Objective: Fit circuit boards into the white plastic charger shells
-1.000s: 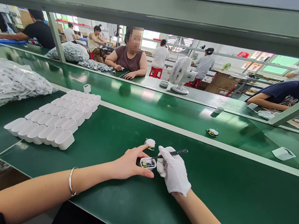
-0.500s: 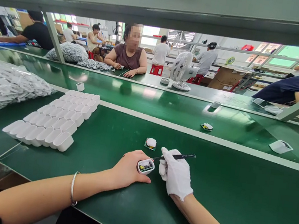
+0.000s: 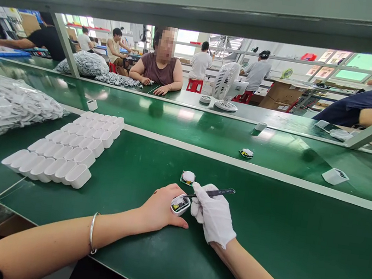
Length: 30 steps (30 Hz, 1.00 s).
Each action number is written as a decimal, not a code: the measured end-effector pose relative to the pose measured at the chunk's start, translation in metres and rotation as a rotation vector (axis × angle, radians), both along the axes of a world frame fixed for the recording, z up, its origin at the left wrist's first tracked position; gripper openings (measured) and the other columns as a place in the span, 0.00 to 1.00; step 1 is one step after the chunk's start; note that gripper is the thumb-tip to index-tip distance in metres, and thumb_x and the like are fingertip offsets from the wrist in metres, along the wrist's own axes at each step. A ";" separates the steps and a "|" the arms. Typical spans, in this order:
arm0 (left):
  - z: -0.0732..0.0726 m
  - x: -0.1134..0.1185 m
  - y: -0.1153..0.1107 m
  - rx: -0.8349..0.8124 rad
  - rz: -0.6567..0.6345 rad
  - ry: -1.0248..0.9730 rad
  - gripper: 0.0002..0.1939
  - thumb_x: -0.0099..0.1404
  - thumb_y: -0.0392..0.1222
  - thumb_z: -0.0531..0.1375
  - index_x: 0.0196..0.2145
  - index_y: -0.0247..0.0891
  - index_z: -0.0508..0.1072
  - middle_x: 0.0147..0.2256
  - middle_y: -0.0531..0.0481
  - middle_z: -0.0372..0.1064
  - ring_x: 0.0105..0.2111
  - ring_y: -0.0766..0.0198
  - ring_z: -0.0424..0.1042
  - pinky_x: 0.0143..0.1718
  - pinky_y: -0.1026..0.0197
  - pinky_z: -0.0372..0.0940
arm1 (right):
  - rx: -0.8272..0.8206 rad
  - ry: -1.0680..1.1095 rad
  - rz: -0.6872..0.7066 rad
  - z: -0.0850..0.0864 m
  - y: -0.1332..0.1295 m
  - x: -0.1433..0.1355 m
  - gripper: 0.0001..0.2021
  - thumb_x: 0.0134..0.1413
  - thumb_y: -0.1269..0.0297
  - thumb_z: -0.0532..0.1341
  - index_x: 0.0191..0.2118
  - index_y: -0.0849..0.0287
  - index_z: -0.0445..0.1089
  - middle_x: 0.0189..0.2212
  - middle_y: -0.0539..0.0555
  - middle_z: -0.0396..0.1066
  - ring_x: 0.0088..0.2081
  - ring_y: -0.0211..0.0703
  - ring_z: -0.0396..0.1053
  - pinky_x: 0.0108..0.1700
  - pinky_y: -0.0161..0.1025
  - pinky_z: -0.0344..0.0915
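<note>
My bare left hand (image 3: 161,208) is closed around a small white plastic housing (image 3: 180,206) with a circuit board seated inside, its opening facing up. In my right hand (image 3: 215,214), which wears a white glove, a pair of black tweezers (image 3: 216,192) is pinched. Their tips reach over the rim of the housing; whether they touch the board inside I cannot tell. Just beyond my hands lies a loose circuit board (image 3: 188,177) with a white blob on top. Rows of open white housings (image 3: 77,174) stand on the green table (image 3: 123,186) to the left.
A big clear bag of white parts (image 3: 9,106) fills the far left. On the green belt (image 3: 161,117) behind a pale strip sit another circuit board (image 3: 246,153) and several white housings (image 3: 335,176). A fan (image 3: 227,85) and a seated co-worker (image 3: 158,67) are across. A metal beam (image 3: 204,14) runs overhead.
My right hand has moved left, bringing the tweezer tips over the housing's opening. The pieces on the far belt have shifted left. My left hand keeps its hold, nearly still.
</note>
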<state>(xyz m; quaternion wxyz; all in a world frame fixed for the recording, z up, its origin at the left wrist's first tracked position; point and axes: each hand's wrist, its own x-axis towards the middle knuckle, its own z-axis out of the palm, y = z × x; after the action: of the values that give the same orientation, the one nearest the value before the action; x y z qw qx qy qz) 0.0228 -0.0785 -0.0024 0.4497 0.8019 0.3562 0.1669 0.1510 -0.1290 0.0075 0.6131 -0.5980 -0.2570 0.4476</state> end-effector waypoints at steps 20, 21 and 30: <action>0.001 0.000 -0.001 0.029 -0.035 0.026 0.20 0.39 0.40 0.74 0.31 0.39 0.73 0.37 0.53 0.67 0.37 0.56 0.69 0.36 0.60 0.59 | -0.003 -0.032 0.139 0.008 0.003 0.002 0.22 0.33 0.50 0.69 0.21 0.55 0.54 0.09 0.42 0.57 0.08 0.28 0.49 0.10 0.28 0.41; 0.001 0.000 -0.001 0.031 -0.035 0.026 0.20 0.40 0.40 0.74 0.31 0.39 0.73 0.37 0.53 0.67 0.36 0.57 0.69 0.36 0.60 0.59 | -0.010 -0.025 0.134 0.007 0.004 0.002 0.22 0.33 0.50 0.69 0.20 0.55 0.54 0.09 0.42 0.57 0.08 0.28 0.49 0.10 0.28 0.41; 0.002 0.000 -0.001 0.040 -0.038 0.032 0.20 0.40 0.42 0.73 0.30 0.38 0.72 0.35 0.54 0.67 0.34 0.60 0.68 0.34 0.62 0.59 | -0.033 0.069 0.049 0.007 0.004 0.009 0.23 0.29 0.52 0.70 0.19 0.56 0.53 0.08 0.42 0.56 0.08 0.27 0.48 0.10 0.28 0.39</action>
<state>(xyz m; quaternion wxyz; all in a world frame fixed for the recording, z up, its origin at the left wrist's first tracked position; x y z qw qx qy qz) 0.0225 -0.0790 -0.0008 0.4310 0.8198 0.3449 0.1526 0.1596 -0.1247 0.0144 0.6005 -0.5860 -0.2428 0.4868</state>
